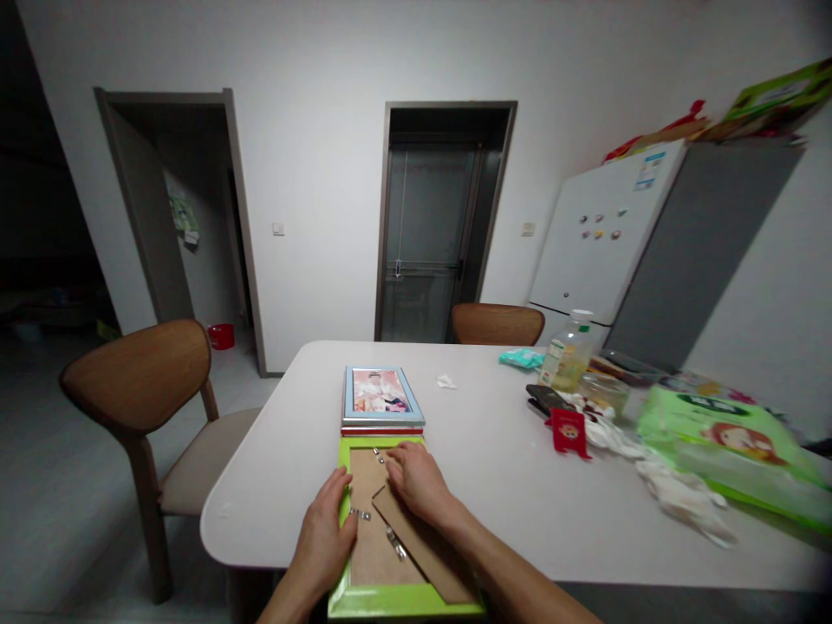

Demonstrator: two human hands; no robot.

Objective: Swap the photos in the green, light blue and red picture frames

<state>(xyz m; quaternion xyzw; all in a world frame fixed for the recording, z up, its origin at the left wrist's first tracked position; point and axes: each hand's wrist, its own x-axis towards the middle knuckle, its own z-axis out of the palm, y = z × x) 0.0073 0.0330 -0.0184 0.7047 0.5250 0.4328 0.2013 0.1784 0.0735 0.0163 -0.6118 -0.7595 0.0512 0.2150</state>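
A green picture frame (383, 600) lies face down at the table's near edge, its brown backing board (373, 555) showing metal clips and a brown stand flap (425, 542). My left hand (327, 530) rests on the frame's left side, thumb and fingers apart around the green edge. Over the upper right part of the backing is my right hand (416, 478), its fingers bent down near the top clip; what they hold, if anything, is hidden. Just beyond the green frame sits a stack of frames, with a light blue one (383, 419) holding a pink picture on top.
On the table's (494, 511) right are a bottle (567, 354), a dark phone (549, 400), a red packet (569, 433), crumpled tissues (682, 503) and a green tissue pack (734, 438). Wooden chairs stand at the left (143, 373) and far side (497, 324).
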